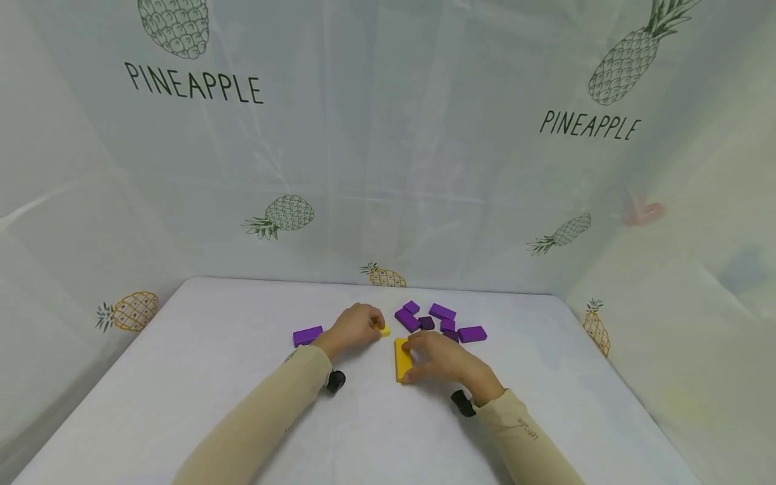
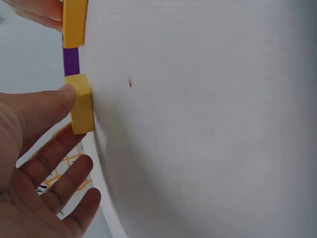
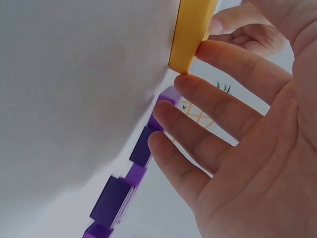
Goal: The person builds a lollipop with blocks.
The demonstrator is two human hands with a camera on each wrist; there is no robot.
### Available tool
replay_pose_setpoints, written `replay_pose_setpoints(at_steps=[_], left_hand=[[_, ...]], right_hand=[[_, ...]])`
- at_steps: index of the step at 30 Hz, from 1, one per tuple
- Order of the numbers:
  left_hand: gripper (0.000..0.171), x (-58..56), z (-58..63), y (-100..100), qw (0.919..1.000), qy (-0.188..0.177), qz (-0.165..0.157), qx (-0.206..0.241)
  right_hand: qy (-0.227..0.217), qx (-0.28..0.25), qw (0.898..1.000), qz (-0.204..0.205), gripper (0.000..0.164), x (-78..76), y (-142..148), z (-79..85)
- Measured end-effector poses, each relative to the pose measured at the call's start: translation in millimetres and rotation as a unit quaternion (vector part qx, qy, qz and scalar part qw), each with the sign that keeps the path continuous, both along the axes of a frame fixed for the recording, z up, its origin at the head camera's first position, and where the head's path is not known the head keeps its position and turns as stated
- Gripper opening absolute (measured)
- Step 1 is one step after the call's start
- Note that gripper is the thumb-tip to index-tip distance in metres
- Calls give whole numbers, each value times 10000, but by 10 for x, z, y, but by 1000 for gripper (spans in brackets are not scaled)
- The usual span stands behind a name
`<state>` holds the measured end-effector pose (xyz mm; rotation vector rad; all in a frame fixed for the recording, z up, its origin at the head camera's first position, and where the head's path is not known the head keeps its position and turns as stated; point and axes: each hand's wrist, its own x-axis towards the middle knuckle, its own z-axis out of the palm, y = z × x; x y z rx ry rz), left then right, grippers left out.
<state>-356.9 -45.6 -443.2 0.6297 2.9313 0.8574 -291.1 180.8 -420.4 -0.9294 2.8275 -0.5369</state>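
My left hand (image 1: 353,326) pinches a small yellow block (image 2: 82,104) between thumb and index finger; the left wrist view shows the other fingers spread loosely below it. To its right, a longer yellow block (image 1: 401,361) lies lengthwise on the table. My right hand (image 1: 444,359) grips this block, thumb near its close end and fingertips at the far end. In the right wrist view, the index fingertip (image 3: 207,48) touches the block's edge, while the ring and little fingers stay apart from it. Most of the small block is hidden behind left fingers in the head view.
Several purple blocks (image 1: 407,320) lie grouped beyond my right hand. A single purple block (image 1: 308,335) sits left of my left hand. The white table (image 1: 200,377) ends at a hanging pineapple-print sheet (image 1: 388,168), which also encloses both sides.
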Motion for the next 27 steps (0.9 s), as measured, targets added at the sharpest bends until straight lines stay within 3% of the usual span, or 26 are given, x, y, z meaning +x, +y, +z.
replay_pose_setpoints(at_steps=[10, 16, 27], left_hand=[[10, 211, 25, -203, 9995, -300, -97, 75], [10, 329, 40, -311, 9993, -331, -88, 157], [18, 484, 41, -416, 9987, -386, -50, 340]], right_hand=[[-78, 160, 9998, 125, 65, 82, -146, -8], [236, 304, 9987, 347, 66, 99, -213, -18], [166, 407, 9979, 483, 64, 170, -340, 3]])
